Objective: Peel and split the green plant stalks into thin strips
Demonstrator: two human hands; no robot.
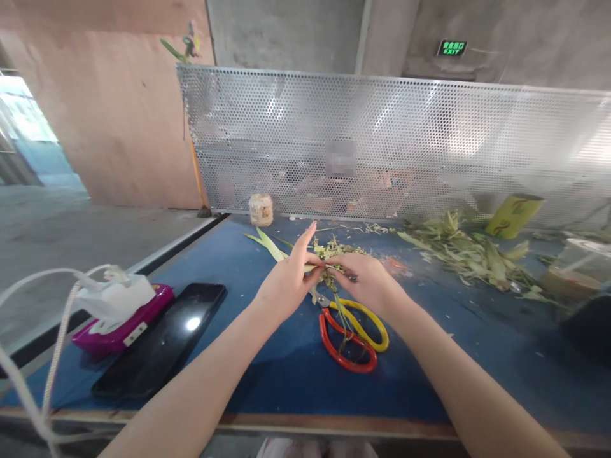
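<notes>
My left hand [286,283] and my right hand [367,280] meet above the middle of the blue table, fingertips pinched together. A long green leaf [270,244] sticks out to the left behind my left hand, and its narrow end runs into the fingers of both hands. Behind and beneath the hands lies a heap of thin, crumpled green plant scraps [337,248], some of which may touch my fingers. Scissors with one red and one yellow handle [351,369] lie just below my hands, blades partly hidden by my left hand and stalks across the handles.
At left, a black phone [162,340] lies beside a purple power strip [121,331] with white plugs and cables. A twine-like roll [261,210] stands near the perforated metal screen [286,133]. Loose leaves [470,251], a yellow-green tube [514,216] and a clear container [580,267] are at right.
</notes>
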